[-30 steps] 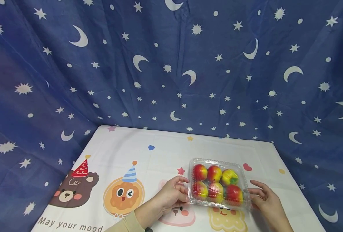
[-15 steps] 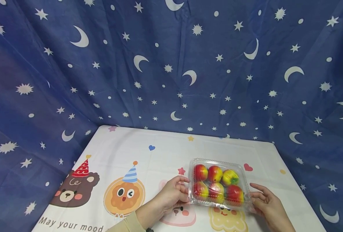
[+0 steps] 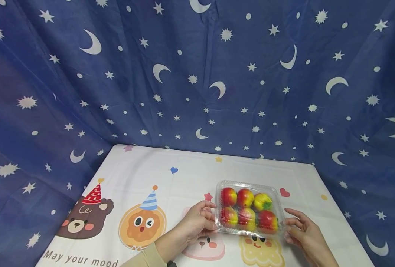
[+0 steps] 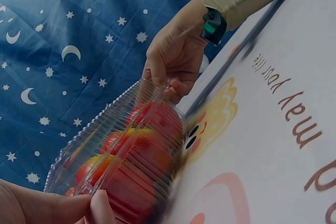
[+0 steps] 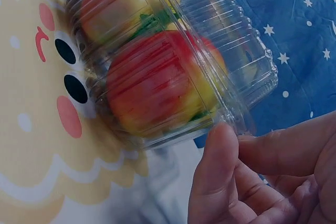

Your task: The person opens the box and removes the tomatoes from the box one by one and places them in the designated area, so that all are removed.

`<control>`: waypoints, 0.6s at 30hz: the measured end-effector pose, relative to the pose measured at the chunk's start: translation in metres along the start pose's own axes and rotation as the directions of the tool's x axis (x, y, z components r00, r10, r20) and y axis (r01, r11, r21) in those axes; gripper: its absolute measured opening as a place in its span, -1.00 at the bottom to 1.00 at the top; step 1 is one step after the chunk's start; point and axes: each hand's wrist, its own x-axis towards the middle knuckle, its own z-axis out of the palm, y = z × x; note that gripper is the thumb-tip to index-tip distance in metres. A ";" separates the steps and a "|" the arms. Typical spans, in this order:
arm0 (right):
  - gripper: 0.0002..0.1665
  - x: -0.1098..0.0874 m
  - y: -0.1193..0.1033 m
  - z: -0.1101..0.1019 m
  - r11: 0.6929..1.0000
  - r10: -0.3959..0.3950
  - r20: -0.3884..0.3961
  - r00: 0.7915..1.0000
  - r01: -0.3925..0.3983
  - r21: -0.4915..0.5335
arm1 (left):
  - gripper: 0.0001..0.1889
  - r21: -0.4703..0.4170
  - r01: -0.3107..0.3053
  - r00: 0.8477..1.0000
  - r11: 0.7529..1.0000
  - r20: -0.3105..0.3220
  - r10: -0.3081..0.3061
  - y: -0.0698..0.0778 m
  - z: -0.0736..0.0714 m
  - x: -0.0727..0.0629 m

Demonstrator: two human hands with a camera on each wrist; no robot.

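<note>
A clear plastic clamshell box [image 3: 277, 193], its lid down, holds several red-and-yellow apples [image 3: 267, 221] and a yellow fruit [image 3: 262, 202] with a green patch. My left hand [image 3: 195, 222] pinches the rim at the box's left front corner between thumb and finger; the left wrist view shows that thumb [image 4: 101, 209] on the edge. On the opposite side, my right hand [image 3: 302, 230] pinches the rim at the right front corner, as the right wrist view shows with its thumb [image 5: 218, 156]. Whether the box's underside touches the table cannot be seen.
Under the box lies a white table cover [image 3: 191, 163] printed with cartoon faces, hearts and stars. A blue curtain [image 3: 184, 92] with moons and stars hangs behind the table and along its sides.
The box has shifted very slightly left and tilted a little since the earlier frames. My right hand has moved slightly left with it; the left hand is nearly still.
</note>
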 end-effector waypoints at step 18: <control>-0.18 0.001 0.005 0.000 0.994 -0.069 0.064 0.996 0.063 0.085 | -0.40 0.318 -0.144 0.980 0.937 -0.087 0.180 0.012 -0.005 -0.003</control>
